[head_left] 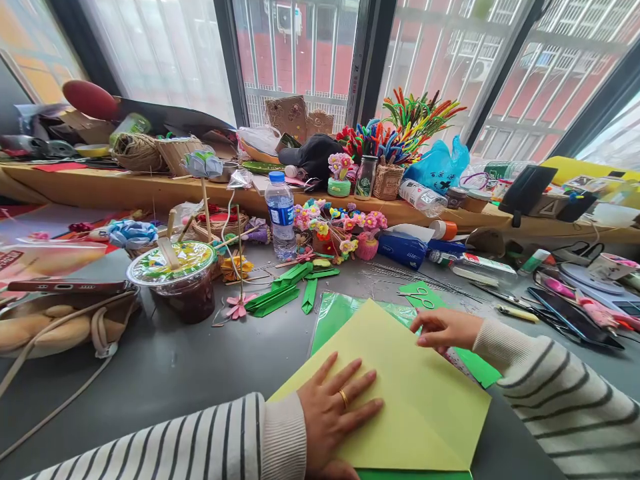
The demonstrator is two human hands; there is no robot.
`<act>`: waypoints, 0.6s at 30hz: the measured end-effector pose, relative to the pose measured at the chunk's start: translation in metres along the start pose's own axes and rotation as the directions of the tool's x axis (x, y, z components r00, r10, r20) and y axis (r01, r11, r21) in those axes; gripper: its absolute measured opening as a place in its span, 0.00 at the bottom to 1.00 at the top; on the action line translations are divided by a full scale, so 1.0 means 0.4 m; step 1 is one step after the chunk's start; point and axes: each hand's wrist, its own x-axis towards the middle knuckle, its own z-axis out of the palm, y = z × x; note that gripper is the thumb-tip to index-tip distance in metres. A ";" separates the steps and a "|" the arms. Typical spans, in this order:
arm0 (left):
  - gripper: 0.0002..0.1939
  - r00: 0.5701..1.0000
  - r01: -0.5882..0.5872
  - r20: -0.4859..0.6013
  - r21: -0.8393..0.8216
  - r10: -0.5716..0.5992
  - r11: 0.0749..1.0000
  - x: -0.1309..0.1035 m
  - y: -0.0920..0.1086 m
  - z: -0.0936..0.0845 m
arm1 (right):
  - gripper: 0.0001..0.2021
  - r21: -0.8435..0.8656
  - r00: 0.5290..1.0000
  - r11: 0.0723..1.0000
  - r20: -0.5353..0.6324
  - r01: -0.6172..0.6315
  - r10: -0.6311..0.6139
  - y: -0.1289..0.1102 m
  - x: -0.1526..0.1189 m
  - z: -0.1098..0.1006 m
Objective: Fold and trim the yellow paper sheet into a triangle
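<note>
A large sheet of yellow paper (405,407) lies turned at an angle on the grey table, with a faint crease across it. My left hand (337,413) presses flat on the sheet, fingers spread, a ring on one finger. At the sheet's upper right edge, my right hand (445,330) has its fingers curled together around a slim patterned pink-and-white tool (457,362), mostly hidden by the hand and paper. Green paper in a clear sleeve (335,317) shows under the yellow sheet. Beyond my right hand, small scissors (424,297) rest on a green paper piece (479,367).
Folded green paper strips (275,300) lie left of the sheet, near a lidded cup of dark drink (183,293). A water bottle (281,217) and crocheted flowers (345,223) stand behind. A phone (573,313) lies at right. A crowded wooden ledge (240,193) runs under the windows.
</note>
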 end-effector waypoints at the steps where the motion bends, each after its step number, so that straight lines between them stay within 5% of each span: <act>1: 0.36 0.999 0.022 -0.028 0.022 -0.022 1.000 -0.001 0.004 0.010 | 0.17 -0.016 1.000 1.000 -0.020 0.011 -0.011 0.010 -0.015 0.005; 5: 0.38 0.980 0.136 -0.159 0.102 -0.118 0.985 0.008 0.029 0.047 | 0.15 -0.148 0.974 0.986 -0.201 0.076 -0.105 0.019 -0.083 0.035; 8: 0.40 0.959 0.195 -0.238 0.150 -0.156 0.969 0.018 0.039 0.066 | 0.13 -0.167 0.868 0.983 -0.475 0.075 -0.147 0.001 -0.135 0.063; 11: 0.40 0.949 0.201 -0.281 0.181 -0.145 0.963 0.020 0.038 0.074 | 0.13 0.029 0.775 0.988 -0.624 0.154 -0.103 0.008 -0.173 0.097; 14: 0.40 0.948 0.193 -0.289 0.197 -0.131 0.961 0.015 0.032 0.074 | 0.20 0.304 0.771 0.911 -0.637 0.278 -0.023 0.049 -0.181 0.138; 18: 0.39 0.959 0.173 -0.259 0.199 -0.118 0.965 0.009 0.024 0.066 | 0.19 0.396 0.815 0.845 -0.575 0.360 -0.077 0.093 -0.156 0.194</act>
